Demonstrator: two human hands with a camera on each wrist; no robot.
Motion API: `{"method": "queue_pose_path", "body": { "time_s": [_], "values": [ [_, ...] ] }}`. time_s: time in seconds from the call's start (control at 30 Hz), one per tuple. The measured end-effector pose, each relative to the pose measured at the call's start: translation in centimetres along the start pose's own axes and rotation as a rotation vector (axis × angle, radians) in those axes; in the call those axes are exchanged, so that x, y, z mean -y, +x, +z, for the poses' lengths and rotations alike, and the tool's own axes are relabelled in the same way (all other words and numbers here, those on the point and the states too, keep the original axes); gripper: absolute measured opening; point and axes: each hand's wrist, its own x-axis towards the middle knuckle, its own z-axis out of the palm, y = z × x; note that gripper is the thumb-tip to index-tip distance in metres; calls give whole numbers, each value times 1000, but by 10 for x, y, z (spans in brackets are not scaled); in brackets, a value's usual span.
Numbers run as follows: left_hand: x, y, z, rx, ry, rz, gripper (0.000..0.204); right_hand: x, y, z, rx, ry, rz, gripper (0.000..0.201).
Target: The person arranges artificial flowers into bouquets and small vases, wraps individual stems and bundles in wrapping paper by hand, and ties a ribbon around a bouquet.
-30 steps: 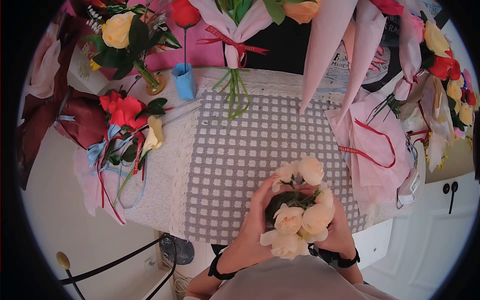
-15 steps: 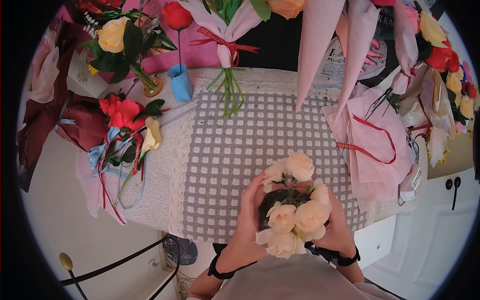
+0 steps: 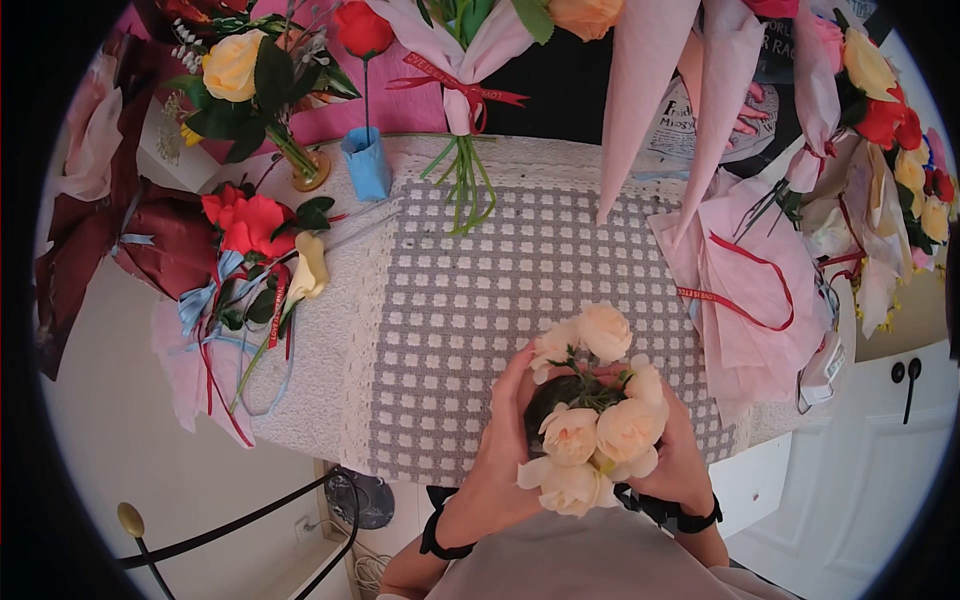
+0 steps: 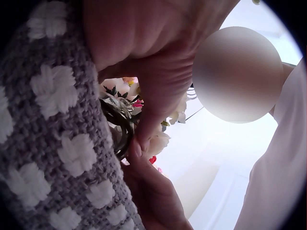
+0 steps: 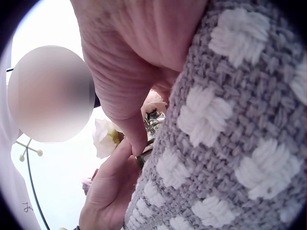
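Observation:
Both hands cup a small dark round vase of peach-white roses near the front edge of the table. My left hand curls round its left side, and my right hand wraps the opposite side. From above, the blooms hide most of the vase and many of the fingers. The two thumbs come together at the near side of the vase in the left wrist view. Grey-and-white woven cloth lies right beside the hands in both wrist views.
Left on the table lies a red flower bunch with ribbons. A blue holder with one red rose stands behind. Green stems of a pink-wrapped bouquet overhang the cloth's far edge. Pink wrapping paper with red ribbon covers the right.
The head view shifts slightly sideways and back. Both hands keep their hold on the vase, and the roses stay in nearly the same place.

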Motion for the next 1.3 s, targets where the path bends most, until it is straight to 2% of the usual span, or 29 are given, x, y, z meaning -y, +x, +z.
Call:
{"method": "queue_pose_path", "body": {
  "time_s": [0.1, 0.17, 0.2, 0.27, 0.3, 0.37, 0.43, 0.5, 0.57, 0.7, 0.77, 0.83, 0.87, 0.9, 0.97, 1.0, 1.07, 1.23, 1.3],
  "values": [
    [-6, -4, -1, -8, 50, 13, 135, 1, -1, -1, -7, -12, -12, 76],
    [-30, -7, 0, -56, 89, -118, 135, 6, 0, -1, -13, 2, 17, 77],
    [-34, -9, -1, -54, 92, -116, 135, 7, 1, 0, -12, 17, 48, 78],
    [-40, -14, -5, -99, 303, -91, 129, 8, 0, 4, -31, 56, 82, 79],
    [-43, -15, -8, -100, 309, -93, 129, 7, -1, 5, -48, 93, 119, 79],
    [-49, -15, -15, 1, 702, -30, 102, 3, -1, 6, -33, 86, 98, 78],
    [-51, -9, -12, 9, 754, -15, 98, 1, 0, 3, -19, 75, 73, 77],
    [-46, -6, -6, 20, 804, -1, 94, 2, 2, -3, 23, -39, -38, 70],
    [-29, -2, -1, 67, 959, 150, 90, -2, -2, -5, 38, -94, -63, 66],
    [-24, 8, 10, 57, 805, 101, 92, 1, -4, -5, 43, -179, -144, 59],
    [-34, 13, 12, 25, 612, 59, 93, -2, -10, -7, 57, -180, -134, 59],
    [-46, 15, 13, 4, 584, 74, 90, -7, -18, -7, 79, -177, -130, 58],
    [-51, 15, 13, -24, 557, 87, 87, -10, -25, -7, 126, -109, -21, 53],
    [-54, 15, 11, -31, 558, 89, 87, -10, -26, -6, 176, -43, 88, 49],
    [-57, 15, 8, 22, 824, 290, 82, 3, -22, -8, 187, -91, 61, 50],
    [-60, 13, 9, 14, 824, 290, 82, 8, -20, -8, 190, -138, 41, 51],
    [-65, 9, 11, -58, 792, 114, 75, 8, -23, -3, 163, -164, 41, 50],
    [-70, 17, 14, -105, 899, 153, 75, 10, -31, 2, 115, -224, 18, 44],
    [-76, 19, 16, -134, 928, 186, 75, 16, -35, 6, 85, -92, 118, 44]
  ]
}}
